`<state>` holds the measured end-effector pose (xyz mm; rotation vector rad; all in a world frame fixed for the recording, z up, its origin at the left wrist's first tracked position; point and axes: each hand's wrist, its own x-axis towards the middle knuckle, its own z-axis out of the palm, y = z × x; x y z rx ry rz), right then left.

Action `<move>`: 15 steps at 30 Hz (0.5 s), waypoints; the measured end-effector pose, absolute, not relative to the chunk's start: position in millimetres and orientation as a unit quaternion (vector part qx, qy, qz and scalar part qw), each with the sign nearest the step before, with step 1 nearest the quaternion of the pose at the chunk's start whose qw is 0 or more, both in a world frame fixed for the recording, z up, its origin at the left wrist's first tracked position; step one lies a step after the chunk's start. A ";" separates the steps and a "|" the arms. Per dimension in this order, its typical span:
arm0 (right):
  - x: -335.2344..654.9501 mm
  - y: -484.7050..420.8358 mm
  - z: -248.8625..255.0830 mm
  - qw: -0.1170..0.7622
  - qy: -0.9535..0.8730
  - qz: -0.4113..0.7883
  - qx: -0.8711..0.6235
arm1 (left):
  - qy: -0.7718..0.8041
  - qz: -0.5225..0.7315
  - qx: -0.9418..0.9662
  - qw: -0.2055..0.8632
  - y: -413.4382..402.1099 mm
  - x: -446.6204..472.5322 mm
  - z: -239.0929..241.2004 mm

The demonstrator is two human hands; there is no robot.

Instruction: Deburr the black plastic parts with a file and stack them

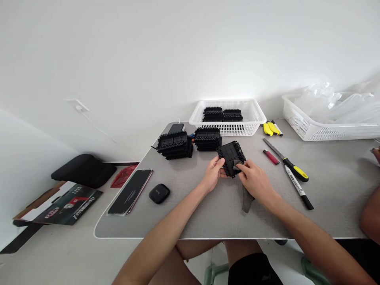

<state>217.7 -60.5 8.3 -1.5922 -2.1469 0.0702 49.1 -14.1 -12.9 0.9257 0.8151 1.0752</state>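
My left hand [214,173] grips the left edge of a flat black plastic part [228,153] with toothed sides, thumb on top and fingers beneath. The part is held tilted above the table. In my right hand [254,180] is a dark grey cloth [247,200], its upper end pressed by the fingers against the lower right of the part and its loose end hanging toward the tabletop. Behind the hands stand two stacks of similar black parts, a left stack [174,145] and a right stack [207,139].
More black parts lie in a white basket [227,128]; another basket [332,131] holds clear plastic bags. To the right are a file [293,169], a marker [297,185], a red lighter [271,157] and a yellow tool [270,128]. A phone [130,192] and black case [159,193] lie left. Another person's arm [371,209] shows.
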 end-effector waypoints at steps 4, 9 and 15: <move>223.5 -58.7 10.9 0.338 -0.747 0.040 -0.572 | 0.356 0.445 0.462 0.679 -11.9 44.5 -12.0; 225.2 -55.3 18.9 0.507 -0.691 -0.025 -0.515 | 0.364 0.399 0.536 0.649 -13.0 45.6 -13.0; 210.4 -50.1 18.2 0.268 -0.781 -0.068 -0.560 | 0.351 0.370 0.571 0.643 -19.7 52.2 -9.6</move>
